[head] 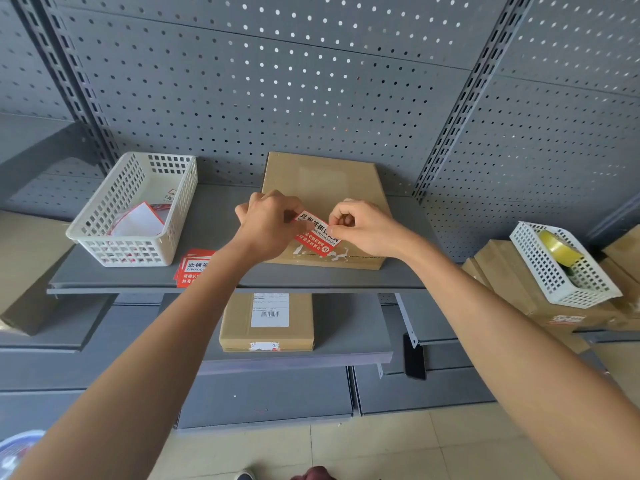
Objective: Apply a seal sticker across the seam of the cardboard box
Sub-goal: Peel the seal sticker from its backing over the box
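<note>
A flat brown cardboard box (323, 183) lies on the grey shelf (214, 220), its front edge carrying torn white sticker remains. A red and white seal sticker (316, 233) with black characters is held just above the box's near part, tilted. My left hand (268, 225) pinches its left end and my right hand (363, 226) pinches its right edge with thumb and forefinger. I cannot tell whether the sticker touches the box.
A white plastic basket (104, 237) with sticker backing paper stands at the shelf's left. Several red stickers (194, 266) lie at the shelf's front edge. Below sits another labelled box (266, 323). At the right, a white basket (561, 271) with a tape roll rests on stacked boxes.
</note>
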The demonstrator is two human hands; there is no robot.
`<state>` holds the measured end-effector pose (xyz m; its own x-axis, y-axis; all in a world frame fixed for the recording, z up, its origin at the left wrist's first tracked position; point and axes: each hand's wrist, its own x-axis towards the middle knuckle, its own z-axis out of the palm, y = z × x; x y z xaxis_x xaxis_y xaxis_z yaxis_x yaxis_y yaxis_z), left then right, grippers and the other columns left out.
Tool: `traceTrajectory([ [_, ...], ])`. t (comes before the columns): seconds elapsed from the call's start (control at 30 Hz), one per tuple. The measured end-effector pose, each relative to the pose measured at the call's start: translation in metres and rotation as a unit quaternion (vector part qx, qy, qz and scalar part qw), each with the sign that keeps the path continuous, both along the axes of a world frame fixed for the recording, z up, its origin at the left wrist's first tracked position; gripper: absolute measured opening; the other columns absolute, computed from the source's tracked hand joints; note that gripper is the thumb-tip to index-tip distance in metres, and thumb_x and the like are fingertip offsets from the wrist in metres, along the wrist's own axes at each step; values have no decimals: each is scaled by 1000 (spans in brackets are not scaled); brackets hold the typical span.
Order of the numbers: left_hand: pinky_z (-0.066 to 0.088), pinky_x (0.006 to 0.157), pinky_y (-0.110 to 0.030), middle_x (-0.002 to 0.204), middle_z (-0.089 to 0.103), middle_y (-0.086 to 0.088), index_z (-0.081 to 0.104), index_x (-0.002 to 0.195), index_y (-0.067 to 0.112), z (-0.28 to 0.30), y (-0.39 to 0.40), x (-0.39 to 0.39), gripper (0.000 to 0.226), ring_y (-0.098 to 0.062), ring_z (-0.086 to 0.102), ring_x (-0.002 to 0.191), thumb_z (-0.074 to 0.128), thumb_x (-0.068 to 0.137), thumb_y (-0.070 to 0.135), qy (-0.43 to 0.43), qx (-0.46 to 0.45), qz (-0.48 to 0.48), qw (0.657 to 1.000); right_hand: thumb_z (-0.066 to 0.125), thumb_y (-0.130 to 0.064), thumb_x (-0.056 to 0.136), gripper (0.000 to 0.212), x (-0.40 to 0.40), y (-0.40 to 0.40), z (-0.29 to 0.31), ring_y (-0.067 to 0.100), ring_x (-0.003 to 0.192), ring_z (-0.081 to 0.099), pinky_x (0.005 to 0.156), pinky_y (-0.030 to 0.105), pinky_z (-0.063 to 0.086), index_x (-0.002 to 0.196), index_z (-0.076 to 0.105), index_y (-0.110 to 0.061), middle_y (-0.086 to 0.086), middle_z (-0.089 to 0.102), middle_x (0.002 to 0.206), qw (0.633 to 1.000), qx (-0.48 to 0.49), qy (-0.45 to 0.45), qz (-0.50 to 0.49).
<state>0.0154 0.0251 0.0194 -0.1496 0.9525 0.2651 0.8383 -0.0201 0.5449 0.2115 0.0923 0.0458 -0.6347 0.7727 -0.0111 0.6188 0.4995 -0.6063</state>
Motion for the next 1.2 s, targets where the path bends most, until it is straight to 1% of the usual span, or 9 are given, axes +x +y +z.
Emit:
traceTrajectory([
  [0.1,27,82,-42,90,63,9,66,82,32,1,-1,-1,16,-26,51,98,67,92,44,-12,-3,-5,1000,74,-19,86,4,4,1,1,7,78,52,75,26,46,86,70,-19,0,65,93,1000,-7,13,-2],
  [0.27,27,85,-42,88,60,15,64,83,34,3,-3,1,14,-23,49,99,65,94,43,-6,0,-3,1000,83,-24,76,19,14,4,-2,8,80,53,73,23,46,87,67,-22,0,64,94,1000,10,7,-14],
  [0.5,27,84,-42,89,62,13,67,86,28,-3,1,0,19,-25,49,98,62,95,43,-2,-2,0,1000,83,-19,78,13,10,2,-4,12,74,52,75,37,49,77,70,-15,4,63,90,999,45,-5,-12],
  [0.73,26,86,-40,94,62,10,69,92,33,-2,-3,-1,12,-23,47,100,61,97,39,2,0,-7,1000,79,-21,82,12,8,3,-5,13,76,53,78,38,49,79,68,-15,-1,60,90,998,50,-24,-4],
  [0.83,34,89,-41,91,62,14,71,97,36,-5,-6,-7,7,-21,50,100,67,92,37,-26,8,-10,1000,78,-20,81,12,9,4,-6,13,75,53,78,40,49,76,66,-19,1,61,90,998,51,-21,3],
  [0.93,52,88,-44,88,72,18,72,91,36,-4,-11,-13,8,-11,66,90,75,84,35,-88,19,-20,996,77,-19,81,13,9,4,-5,12,74,52,76,38,49,75,66,-21,0,60,89,999,41,-18,4],
  [1.03,55,80,-43,88,72,9,73,80,32,-2,-15,-13,7,-12,67,80,78,85,29,-88,23,-19,996,78,-16,78,15,8,3,-3,10,72,50,74,36,49,81,64,-22,-4,59,85,1000,24,-3,-11],
  [1.13,55,76,-40,87,72,6,73,82,27,-2,-16,-10,6,-17,66,79,77,86,29,-66,35,-12,997,78,-22,78,27,0,-4,-2,10,74,48,72,34,48,100,62,-24,-7,57,87,999,24,25,-24],
  [1.2,53,74,-38,86,72,5,73,82,26,-2,-16,-9,6,-19,65,79,77,85,29,-58,36,-3,998,79,-28,79,27,-11,-11,-2,9,74,48,69,30,45,102,65,-23,-5,58,90,998,33,54,-14],
])
